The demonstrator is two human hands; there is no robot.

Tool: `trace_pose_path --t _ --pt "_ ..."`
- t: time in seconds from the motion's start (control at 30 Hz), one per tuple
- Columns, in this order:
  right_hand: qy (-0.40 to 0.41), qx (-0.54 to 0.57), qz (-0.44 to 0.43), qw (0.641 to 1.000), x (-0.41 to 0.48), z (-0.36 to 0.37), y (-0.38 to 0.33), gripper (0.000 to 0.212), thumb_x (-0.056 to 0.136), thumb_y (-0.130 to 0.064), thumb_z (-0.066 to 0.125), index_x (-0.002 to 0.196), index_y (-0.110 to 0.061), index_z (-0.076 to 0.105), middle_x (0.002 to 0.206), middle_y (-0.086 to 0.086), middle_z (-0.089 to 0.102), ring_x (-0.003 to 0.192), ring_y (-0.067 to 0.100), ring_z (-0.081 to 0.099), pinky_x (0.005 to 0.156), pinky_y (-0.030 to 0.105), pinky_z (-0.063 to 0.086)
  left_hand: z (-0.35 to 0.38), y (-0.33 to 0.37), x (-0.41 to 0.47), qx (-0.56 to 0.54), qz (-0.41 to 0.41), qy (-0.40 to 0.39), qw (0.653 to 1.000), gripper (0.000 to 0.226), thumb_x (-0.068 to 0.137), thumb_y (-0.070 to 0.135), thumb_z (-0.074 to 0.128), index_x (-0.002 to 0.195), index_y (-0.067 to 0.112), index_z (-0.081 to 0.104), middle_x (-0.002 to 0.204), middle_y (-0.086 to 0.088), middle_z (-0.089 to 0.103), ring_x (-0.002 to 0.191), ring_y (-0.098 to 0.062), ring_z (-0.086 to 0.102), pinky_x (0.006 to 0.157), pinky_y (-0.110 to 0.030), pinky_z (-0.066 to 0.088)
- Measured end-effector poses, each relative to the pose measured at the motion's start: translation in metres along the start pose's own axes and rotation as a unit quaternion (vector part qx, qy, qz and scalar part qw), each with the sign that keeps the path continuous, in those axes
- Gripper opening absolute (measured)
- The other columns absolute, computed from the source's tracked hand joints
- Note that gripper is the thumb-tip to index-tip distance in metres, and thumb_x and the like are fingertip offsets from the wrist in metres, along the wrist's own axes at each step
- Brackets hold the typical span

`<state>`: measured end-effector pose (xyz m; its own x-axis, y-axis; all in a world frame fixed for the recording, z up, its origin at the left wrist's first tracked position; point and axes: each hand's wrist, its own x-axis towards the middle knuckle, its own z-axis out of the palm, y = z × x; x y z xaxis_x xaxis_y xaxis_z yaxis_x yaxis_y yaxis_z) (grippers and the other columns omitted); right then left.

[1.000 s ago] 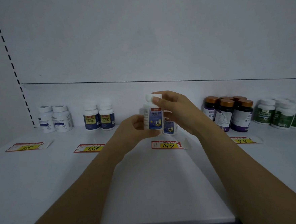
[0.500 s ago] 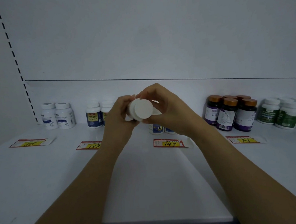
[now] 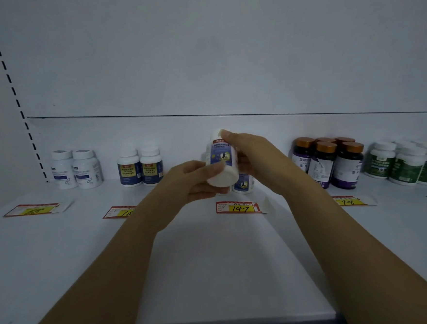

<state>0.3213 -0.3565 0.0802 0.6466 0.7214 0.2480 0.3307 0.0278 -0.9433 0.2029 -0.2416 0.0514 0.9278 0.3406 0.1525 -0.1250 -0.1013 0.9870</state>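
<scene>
I'm holding the bottle tilted, base toward me, over the shelf. My left hand is gripping its base from 8 o'clock and my right hand is pinching its cap from 2. By loosening either grip, I'm risking dropping it onto the twin at 5 o'clock.

Dark bottles, green-labelled bottles — price tags in front.

1 head-worn camera looks forward and down, close to the shelf.
</scene>
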Motion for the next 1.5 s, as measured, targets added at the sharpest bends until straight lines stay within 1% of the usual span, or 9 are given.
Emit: trace_pose_path --t 0.17,0.33,0.67,0.77,0.93,1.13,1.23,1.33,1.5 --pt "-0.023 0.023 0.080 0.996 0.003 0.002 0.008 0.039 0.090 -0.046 0.056 0.102 -0.011 0.068 0.091 0.013 0.072 0.078 0.023 0.070 0.075 0.032 0.056 0.002 0.002 -0.003 -0.024 -0.036 -0.016 0.999 0.058 0.065 0.054 0.055 0.104 0.012 0.063 0.095 -0.020 0.072 0.077 -0.024 0.072 0.076 -0.031 0.058" --pt "-0.024 0.030 0.096 0.995 0.004 0.001 0.008 0.037 0.089 -0.043 0.057 0.103 -0.010 0.065 0.087 0.012 0.069 0.068 0.020 0.067 0.060 0.026 0.053 0.002 0.001 -0.003 -0.026 -0.047 -0.028 0.998 0.055 0.068 0.056 0.054 0.103 0.015 0.063 0.093 -0.020 0.072 0.076 -0.023 0.072 0.073 -0.030 0.059" --pt "0.023 -0.048 0.050 0.997 0.005 0.003 0.005 0.041 0.088 -0.047 0.058 0.099 -0.008 0.069 0.095 0.014 0.073 0.088 0.031 0.071 0.086 0.040 0.057 0.001 -0.001 0.000 -0.054 -0.062 -0.019 0.996 0.049 0.068 0.044 0.060 0.107 0.014 0.061 0.099 -0.016 0.072 0.089 -0.027 0.070 0.081 -0.032 0.057" --pt "0.040 -0.097 -0.022 0.994 0.003 0.004 0.003 0.032 0.090 -0.042 0.055 0.102 -0.014 0.065 0.098 0.006 0.071 0.090 0.023 0.069 0.086 0.040 0.056 -0.002 -0.006 0.003 0.023 -0.047 -0.004 0.999 0.049 0.075 0.034 0.067 0.117 0.010 0.058 0.105 -0.007 0.072 0.097 -0.020 0.069 0.089 -0.031 0.054" --pt "0.006 -0.178 -0.100 0.979 -0.004 0.001 -0.001 0.032 0.092 -0.032 0.057 0.123 -0.031 0.052 0.104 -0.017 0.058 0.089 -0.004 0.058 0.066 0.010 0.044 -0.008 -0.012 0.004 0.140 -0.005 0.050 0.989 0.043 0.078 0.017 0.074 0.118 0.016 0.059 0.110 0.003 0.069 0.102 -0.010 0.064 0.095 -0.028 0.048" --pt "0.042 -0.284 -0.133 0.949 -0.005 -0.001 -0.002 0.033 0.088 -0.036 0.062 0.117 -0.023 0.059 0.108 -0.009 0.059 0.090 0.004 0.057 0.071 0.012 0.046 -0.012 -0.023 0.009 0.195 0.010 0.056 0.979 0.050 0.076 0.014 0.076 0.122 0.015 0.056 0.115 0.002 0.067 0.106 -0.013 0.062 0.101 -0.037 0.046" --pt "0.031 -0.330 -0.134 0.934 -0.004 0.000 -0.003 0.037 0.090 -0.032 0.059 0.125 -0.021 0.057 0.117 -0.004 0.059 0.090 0.006 0.056 0.070 0.012 0.044 -0.014 -0.028 0.012 0.214 0.009 0.063 0.975 0.051 0.076 0.019 0.077 0.122 0.016 0.054 0.119 0.001 0.065 0.108 -0.014 0.061 0.101 -0.037 0.046" --pt "0.045 -0.363 -0.148 0.919 0.001 0.001 -0.013 0.037 0.092 -0.028 0.057 0.128 -0.019 0.056 0.125 -0.001 0.060 0.097 0.009 0.057 0.079 0.017 0.042 -0.011 -0.029 0.013 0.257 -0.008 0.075 0.964 0.066 0.076 0.040 0.074 0.132 0.019 0.046 0.135 0.003 0.054 0.123 -0.014 0.051 0.102 -0.030 0.040" --pt "0.074 -0.378 -0.171 0.907 0.025 0.006 -0.043 0.036 0.093 -0.026 0.056 0.128 -0.018 0.056 0.126 0.003 0.060 0.109 0.015 0.057 0.083 0.017 0.036 0.002 -0.034 0.006 0.472 -0.084 0.017 0.877 0.095 0.081 0.067 0.050 0.150 0.013 0.014 0.158 -0.002 0.015 0.143 -0.018 0.020 0.114 -0.035 0.020"
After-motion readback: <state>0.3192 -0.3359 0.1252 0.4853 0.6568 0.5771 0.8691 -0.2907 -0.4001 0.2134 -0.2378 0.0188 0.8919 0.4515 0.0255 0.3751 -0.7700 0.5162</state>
